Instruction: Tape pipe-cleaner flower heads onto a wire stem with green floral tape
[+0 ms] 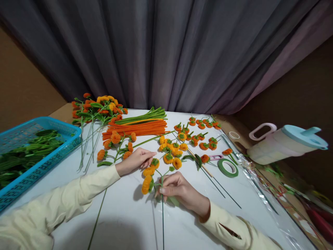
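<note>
In the lower middle, my right hand (179,187) pinches a thin dark green stem between thumb and fingers. The stem belongs to a spray of fuzzy pipe-cleaner flowers (147,184) with yellow-orange heads and small green leaves, leaning left above the table. My left hand (136,160) hovers just behind the spray, index finger stretched out and the other fingers loosely bent; nothing shows in it. Beyond its fingertips lies a cluster of yellow-orange flower heads (169,158). An orange flower stem with leaves (117,152) lies beside and partly behind my left hand.
A blue basket (78,133) of green leaves stands left. Bundles of orange pipe cleaners (137,128) and finished orange flowers (104,111) lie at the back. Rightward are small orange flower heads (204,146), green tape (221,168) and a lidded tumbler (275,146).
</note>
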{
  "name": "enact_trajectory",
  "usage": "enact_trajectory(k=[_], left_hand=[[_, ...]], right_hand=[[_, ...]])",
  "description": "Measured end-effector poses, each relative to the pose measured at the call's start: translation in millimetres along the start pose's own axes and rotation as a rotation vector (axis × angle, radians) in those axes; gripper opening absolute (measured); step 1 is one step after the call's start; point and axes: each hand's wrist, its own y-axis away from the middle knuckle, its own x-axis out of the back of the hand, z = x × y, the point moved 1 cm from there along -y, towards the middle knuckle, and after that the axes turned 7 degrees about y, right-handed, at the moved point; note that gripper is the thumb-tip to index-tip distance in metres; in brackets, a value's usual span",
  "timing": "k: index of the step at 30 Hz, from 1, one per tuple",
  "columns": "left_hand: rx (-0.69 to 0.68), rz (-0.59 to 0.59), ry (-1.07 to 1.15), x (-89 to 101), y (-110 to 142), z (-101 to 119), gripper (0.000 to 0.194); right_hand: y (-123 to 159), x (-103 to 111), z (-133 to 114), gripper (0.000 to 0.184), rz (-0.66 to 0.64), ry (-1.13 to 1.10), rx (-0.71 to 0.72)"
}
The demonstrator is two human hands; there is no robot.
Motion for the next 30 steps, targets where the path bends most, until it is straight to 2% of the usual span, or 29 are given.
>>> enact_trajectory(k=[10, 12, 15, 16, 18, 20, 22, 27, 30], left_hand=[[-0.010, -0.006, -0.085, -0.5, -0.2, 0.1, 0.049], [-0.026, -0.018, -0.119, 0.3, 1.4, 9.2, 0.047], [-0.078, -0.057, -0.203, -1.2, 15.8, 39.5, 0.034], [-0.114, -0.088, -0.268, -3.6, 24.6, 52.1, 0.027], [-0.279, -0.171, -0.671, -11.7, 46.9, 75.4, 0.019], [-0.399, -0.124, -0.979, -20.4, 70.3, 89.8, 0.021], [-0.500, -0.109, -1.166, -27.8, 89.7, 93.3, 0.024], [-0.709, 0.104, -1.343, -36.1, 109.6, 80.2, 0.031], [-0.841, 0.085, -1.347, -43.5, 109.1, 72.2, 0.031]], right_hand=[[-0.7, 0.7, -0.3, 0.022, 0.005, -0.004, -0.010], [-0.4, 1.4, 0.0, 0.022, 0.003, -0.004, -0.013], [-0.3, 2.2, 1.0, 0.022, 0.005, -0.013, -0.014], [-0.4, 2.3, 1.4, 0.022, 0.005, -0.019, -0.014], [-0.9, 2.1, 2.2, 0.021, -0.004, -0.032, -0.012], [-1.3, 1.9, 3.2, 0.020, -0.012, -0.051, -0.011], [-1.5, 2.1, 4.4, 0.020, -0.011, -0.061, -0.011], [-1.3, 2.7, 6.5, 0.020, -0.004, -0.061, -0.012], [-1.4, 1.8, 5.6, 0.019, -0.008, -0.072, -0.003]])
